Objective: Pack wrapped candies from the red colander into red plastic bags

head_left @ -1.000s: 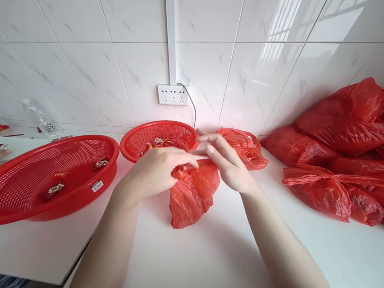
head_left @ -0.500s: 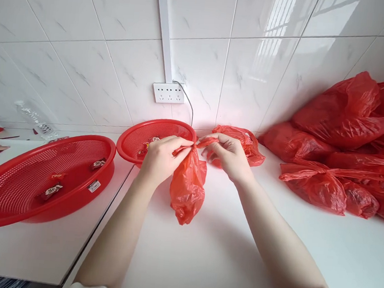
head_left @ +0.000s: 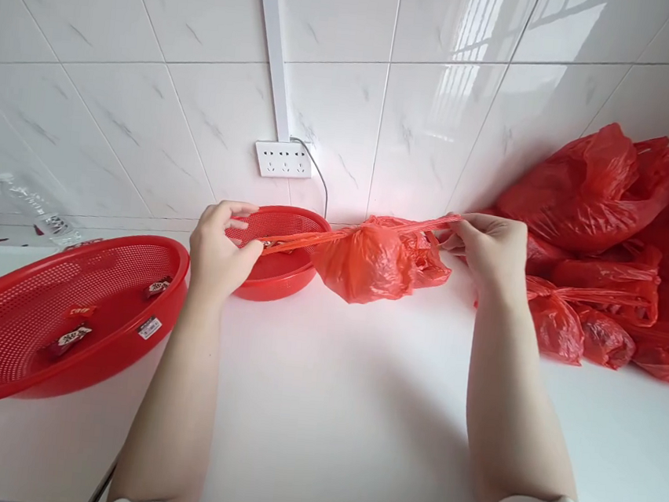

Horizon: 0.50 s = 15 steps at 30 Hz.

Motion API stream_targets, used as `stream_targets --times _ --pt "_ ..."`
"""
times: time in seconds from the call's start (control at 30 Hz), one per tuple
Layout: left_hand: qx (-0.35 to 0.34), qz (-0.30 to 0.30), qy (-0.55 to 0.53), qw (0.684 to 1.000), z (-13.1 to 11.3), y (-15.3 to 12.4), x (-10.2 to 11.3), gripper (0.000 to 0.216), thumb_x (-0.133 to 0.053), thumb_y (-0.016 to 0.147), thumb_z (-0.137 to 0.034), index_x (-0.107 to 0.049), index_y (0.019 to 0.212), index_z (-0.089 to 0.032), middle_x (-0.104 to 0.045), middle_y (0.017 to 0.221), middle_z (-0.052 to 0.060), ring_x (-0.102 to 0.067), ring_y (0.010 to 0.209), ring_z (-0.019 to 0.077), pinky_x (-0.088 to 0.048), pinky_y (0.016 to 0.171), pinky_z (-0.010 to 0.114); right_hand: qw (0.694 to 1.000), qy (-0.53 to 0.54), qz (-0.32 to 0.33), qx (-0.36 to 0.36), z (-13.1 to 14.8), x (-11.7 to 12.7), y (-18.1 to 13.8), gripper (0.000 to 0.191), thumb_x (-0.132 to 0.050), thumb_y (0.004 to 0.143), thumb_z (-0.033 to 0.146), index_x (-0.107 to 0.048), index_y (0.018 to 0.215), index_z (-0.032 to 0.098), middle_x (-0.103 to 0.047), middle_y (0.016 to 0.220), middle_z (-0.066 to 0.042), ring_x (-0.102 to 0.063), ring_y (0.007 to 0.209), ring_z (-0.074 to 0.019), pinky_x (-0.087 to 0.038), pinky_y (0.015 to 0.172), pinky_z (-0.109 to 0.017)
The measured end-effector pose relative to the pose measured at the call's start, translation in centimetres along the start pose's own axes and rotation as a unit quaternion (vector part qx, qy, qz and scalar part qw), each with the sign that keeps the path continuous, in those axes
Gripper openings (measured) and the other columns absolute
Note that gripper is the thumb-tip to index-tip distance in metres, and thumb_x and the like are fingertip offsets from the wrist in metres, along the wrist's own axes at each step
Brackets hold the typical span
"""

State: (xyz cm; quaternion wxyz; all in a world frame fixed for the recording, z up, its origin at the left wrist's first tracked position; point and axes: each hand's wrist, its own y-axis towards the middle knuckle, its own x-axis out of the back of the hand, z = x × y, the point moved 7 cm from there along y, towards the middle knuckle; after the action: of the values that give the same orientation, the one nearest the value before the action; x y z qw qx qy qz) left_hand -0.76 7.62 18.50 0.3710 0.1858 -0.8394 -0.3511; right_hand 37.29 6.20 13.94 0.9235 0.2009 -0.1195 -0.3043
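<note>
Red plastic bag (head_left: pixel 362 268) is pulled pretty taut between both hands; left hand (head_left: pixel 220 252) pinching one stringy end, right hand (head_left: pixel 491 254) gripping the other; small red basket (head_left: pixel 277 285) just behind the left, pile of red bags (head_left: pixel 588 200) beyond the right.

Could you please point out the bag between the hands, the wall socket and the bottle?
Red bag (head_left: pixel 365 267), head view: the front of its bulging body.
Wall socket (head_left: pixel 283 160), head view: the middle of its front plate.
Clear bottle (head_left: pixel 36 208), head view: its transparent side.
</note>
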Motion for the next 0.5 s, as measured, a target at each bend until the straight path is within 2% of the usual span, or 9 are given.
stream_targets --times 0.07,0.17,0.3,0.37,0.43,0.47,0.5 --pt "0.024 0.068 -0.061 0.996 0.9 0.1 -0.9 0.045 -0.054 0.064 -0.008 -0.064 0.104 -0.026 -0.066 0.114 0.002 -0.064 0.101 0.0206 -0.054 0.073 0.029 1.0 -0.003 0.019 -0.007 0.0 0.4 0.1 0.014 -0.062 0.076 0.026 -0.074 0.078 0.017 -0.067 0.06 -0.005 -0.067 0.058 -0.0185 -0.057 0.059 -0.031" --pt "0.056 0.155 -0.116 0.979 1.6 -0.2 -2.4 0.044 -0.053 0.064 -0.007 -0.065 0.103 -0.024 -0.068 0.112 0.004 -0.063 0.105 0.0221 -0.054 0.086 0.035 0.994 -0.049 0.093 -0.024 0.4 -0.2 -0.3 0.015 -0.061 0.076 0.024 -0.074 0.082 0.018 -0.07 0.066 -0.007 -0.068 0.065 -0.0205 -0.058 0.063 -0.033" --pt "0.061 0.248 -0.095 0.962 1.5 -1.1 -3.8 0.043 -0.053 0.068 -0.01 -0.066 0.107 -0.024 -0.067 0.116 0.005 -0.062 0.11 0.0226 -0.051 0.094 0.038 0.977 -0.138 0.163 -0.025 0.3 -0.4 -0.5 0.018 -0.057 0.078 0.021 -0.072 0.087 0.019 -0.072 0.072 -0.006 -0.069 0.07 -0.0211 -0.057 0.063 -0.033" --pt "0.059 0.315 -0.063 0.945 1.4 -1.8 -4.4 0.044 -0.055 0.072 -0.016 -0.065 0.114 -0.027 -0.066 0.119 0.006 -0.061 0.112 0.0233 -0.052 0.092 0.037 0.951 -0.211 0.225 -0.001 0.1 -0.6 -1.0 0.02 -0.058 0.076 0.019 -0.071 0.09 0.021 -0.072 0.075 -0.004 -0.069 0.071 -0.0208 -0.054 0.062 -0.032" --pt "0.053 0.401 -0.029 0.914 1.1 -2.8 -5.0 0.045 -0.06 0.075 -0.025 -0.062 0.12 -0.029 -0.064 0.123 0.006 -0.06 0.114 0.025 -0.053 0.09 0.037 0.908 -0.28 0.309 0.028 0.0 -1.4 -2.0 0.022 -0.064 0.071 0.018 -0.072 0.091 0.024 -0.072 0.081 -0.003 -0.067 0.076 -0.0221 -0.051 0.062 -0.032" --pt "0.047 0.442 -0.014 0.896 0.8 -3.4 -5.2 0.046 -0.061 0.076 -0.031 -0.061 0.122 -0.031 -0.063 0.127 0.005 -0.059 0.116 0.0257 -0.052 0.091 0.038 0.891 -0.301 0.338 0.043 0.1 -1.7 -2.6 0.024 -0.067 0.068 0.017 -0.072 0.089 0.025 -0.072 0.085 -0.003 -0.067 0.078 -0.0232 -0.05 0.062 -0.032" --pt "0.038 0.473 -0.002 0.88 0.6 -3.8 -5.3 0.048 -0.062 0.077 -0.037 -0.059 0.125 -0.033 -0.06 0.131 0.005 -0.057 0.119 0.0263 -0.051 0.094 0.039 0.888 -0.301 0.343 0.057 0.6 -2.1 -3.1 0.024 -0.069 0.065 0.016 -0.072 0.086 0.026 -0.072 0.086 -0.003 -0.066 0.08 -0.0244 -0.049 0.061 -0.032"
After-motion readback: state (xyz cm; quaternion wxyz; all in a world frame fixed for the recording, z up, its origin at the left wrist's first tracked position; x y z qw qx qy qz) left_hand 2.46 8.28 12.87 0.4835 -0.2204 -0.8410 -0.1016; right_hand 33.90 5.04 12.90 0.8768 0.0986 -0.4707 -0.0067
